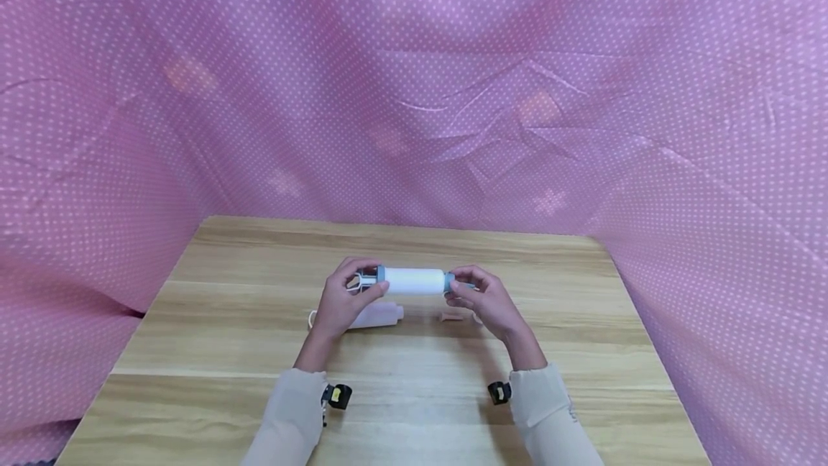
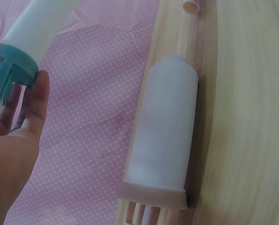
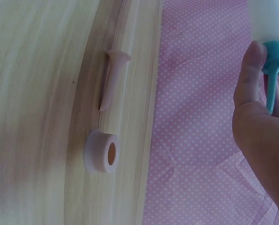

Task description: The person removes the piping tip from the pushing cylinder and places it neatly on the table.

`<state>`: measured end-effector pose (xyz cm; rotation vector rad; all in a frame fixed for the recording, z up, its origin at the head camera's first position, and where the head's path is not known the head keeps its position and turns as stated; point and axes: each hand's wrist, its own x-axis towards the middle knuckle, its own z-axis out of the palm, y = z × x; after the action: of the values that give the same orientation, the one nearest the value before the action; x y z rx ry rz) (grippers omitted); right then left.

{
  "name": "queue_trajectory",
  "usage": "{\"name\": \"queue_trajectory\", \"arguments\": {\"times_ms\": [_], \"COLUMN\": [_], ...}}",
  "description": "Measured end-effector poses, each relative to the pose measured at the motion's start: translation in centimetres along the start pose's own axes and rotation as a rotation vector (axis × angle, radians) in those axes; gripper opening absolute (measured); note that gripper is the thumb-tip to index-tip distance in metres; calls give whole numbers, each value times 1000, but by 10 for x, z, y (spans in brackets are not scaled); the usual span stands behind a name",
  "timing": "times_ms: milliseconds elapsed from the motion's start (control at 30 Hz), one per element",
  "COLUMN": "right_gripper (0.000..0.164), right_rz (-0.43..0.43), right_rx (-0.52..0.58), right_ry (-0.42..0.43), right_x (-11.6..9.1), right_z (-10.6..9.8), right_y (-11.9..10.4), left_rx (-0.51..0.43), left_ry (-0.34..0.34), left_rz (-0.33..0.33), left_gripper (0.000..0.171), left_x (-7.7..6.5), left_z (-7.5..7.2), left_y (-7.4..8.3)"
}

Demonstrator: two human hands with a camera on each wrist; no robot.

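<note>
Above the table, a white plastic syringe-like tube (image 1: 414, 281) with teal ends is held level between both hands. My left hand (image 1: 341, 299) grips its left end, fingers and thumb around the teal collar (image 2: 18, 63), beside the handle frame that sticks out. At the other end, my right hand (image 1: 489, 300) pinches the teal cap (image 3: 274, 55), from which a thin teal stem (image 3: 271, 89) extends. Below the left hand lies a similar pale tube (image 2: 162, 126) with a pinkish collar. A pinkish flared nozzle (image 3: 113, 79) and a pinkish ring cap (image 3: 101, 152) rest below the right hand.
The wood-grain table (image 1: 414, 416) ends at a far edge just beyond the hands. Pink dotted cloth (image 1: 414, 92) hangs behind it and along both sides. A black wrist camera (image 1: 339, 396) is strapped at the left sleeve, another camera (image 1: 499, 393) at the right.
</note>
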<state>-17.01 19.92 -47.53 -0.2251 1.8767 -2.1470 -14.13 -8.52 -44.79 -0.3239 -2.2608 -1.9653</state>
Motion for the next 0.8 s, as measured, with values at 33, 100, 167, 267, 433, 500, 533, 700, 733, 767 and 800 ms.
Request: {"name": "queue_trajectory", "arguments": {"times_ms": [33,100,167,267,433,500,533,700,733,767,800], "right_gripper": [36,35,34,34,39,39,38,36,36,36,36], "right_rz": [4,6,2,-8,-28,-40,-45,-69,-71,-71,-69], "right_rx": [1,-11,-26,-41,-47,-41,-33,8,10,16,19], "right_ry": [1,9,18,25,2,-5,-6,-14,-12,-9,-3], "right_x": [-1,-1,-2,-2,-2,-2,-2,-3,-3,-3,-3], "right_z": [0,1,2,1,-1,-2,-2,-2,-2,-3,-3], "right_y": [0,-1,-2,-2,-1,-1,-1,0,0,0,0], "left_rx": [-2,1,5,11,14,9,5,-2,-2,-5,-10], "left_ry": [0,-2,-7,-11,-4,1,5,22,23,22,20], "left_rz": [3,12,22,25,9,6,3,5,6,7,6], "left_gripper": [36,36,36,36,36,36,36,35,35,35,34], "left_x": [0,-1,-2,-3,-3,-2,-1,1,1,2,2], "left_z": [0,0,0,0,1,2,2,3,3,2,2], "left_y": [1,2,5,7,7,5,4,2,1,1,1]}}
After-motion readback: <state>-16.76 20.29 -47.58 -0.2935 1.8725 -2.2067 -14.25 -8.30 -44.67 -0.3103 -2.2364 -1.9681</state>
